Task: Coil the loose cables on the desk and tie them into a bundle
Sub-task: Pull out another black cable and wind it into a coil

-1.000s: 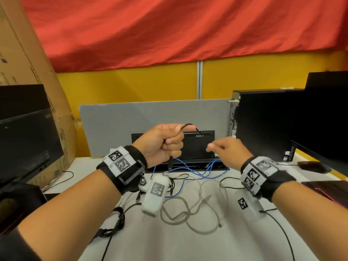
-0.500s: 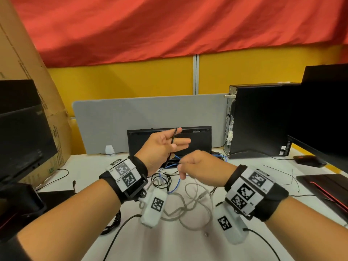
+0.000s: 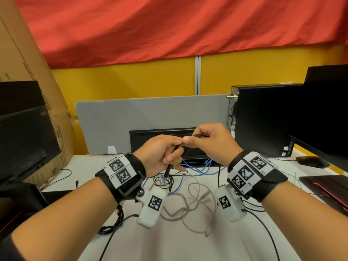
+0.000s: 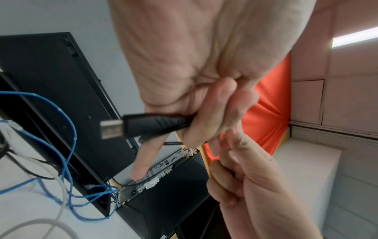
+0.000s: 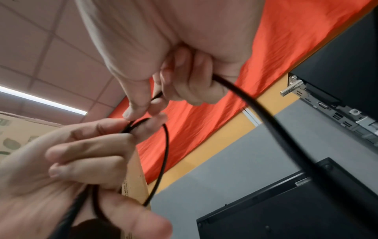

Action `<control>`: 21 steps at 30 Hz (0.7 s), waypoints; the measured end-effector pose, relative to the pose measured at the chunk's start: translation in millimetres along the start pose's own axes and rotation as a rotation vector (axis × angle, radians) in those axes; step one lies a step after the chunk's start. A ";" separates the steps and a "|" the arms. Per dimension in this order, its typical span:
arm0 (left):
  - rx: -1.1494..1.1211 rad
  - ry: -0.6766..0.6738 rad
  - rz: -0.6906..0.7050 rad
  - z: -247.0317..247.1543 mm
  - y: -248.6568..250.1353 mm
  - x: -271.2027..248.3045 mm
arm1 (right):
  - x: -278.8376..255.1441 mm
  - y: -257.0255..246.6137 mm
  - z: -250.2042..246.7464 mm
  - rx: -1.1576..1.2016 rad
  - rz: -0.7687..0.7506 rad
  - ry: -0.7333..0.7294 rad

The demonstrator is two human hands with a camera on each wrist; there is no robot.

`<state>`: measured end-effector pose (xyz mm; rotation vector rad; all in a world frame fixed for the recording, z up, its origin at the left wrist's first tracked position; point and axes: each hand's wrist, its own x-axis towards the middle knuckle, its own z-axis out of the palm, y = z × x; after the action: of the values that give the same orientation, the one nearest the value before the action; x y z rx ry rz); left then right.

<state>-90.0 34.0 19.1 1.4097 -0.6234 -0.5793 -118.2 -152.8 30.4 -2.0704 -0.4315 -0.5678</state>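
While both hands meet at the frame centre, the left hand (image 3: 162,153) grips the black cable (image 5: 161,163), its plug (image 4: 143,126) hanging down. The right hand (image 3: 211,142), touching it from the right, pinches the same cable, whose loop lies between them.

The right hand (image 3: 212,142), which was reaching down toward the cables on the counter (image 3: 184,242) half a second ago, has risen in front of the black keyboard (image 3: 150,136) and now pinches the black cable (image 5: 161,161) beside the left hand (image 3: 160,155), whose formerly open fingers (image 4: 204,116) have closed around the plug end.
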 end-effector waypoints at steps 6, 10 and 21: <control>-0.134 -0.075 0.043 1.6 1.5 -3.1 | 2.7 9.5 6.3 -0.028 -0.058 0.138; -0.263 0.005 0.189 -0.4 2.4 -0.4 | 4.3 26.3 12.1 -0.107 0.018 0.086; -0.229 0.285 0.332 -16.1 -1.8 7.5 | -21.0 10.7 33.9 -0.193 0.137 -0.397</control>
<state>-73.3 40.0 16.8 1.1164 -0.5281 -0.1743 -122.5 -131.2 -4.6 -2.3844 -0.4708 -0.1158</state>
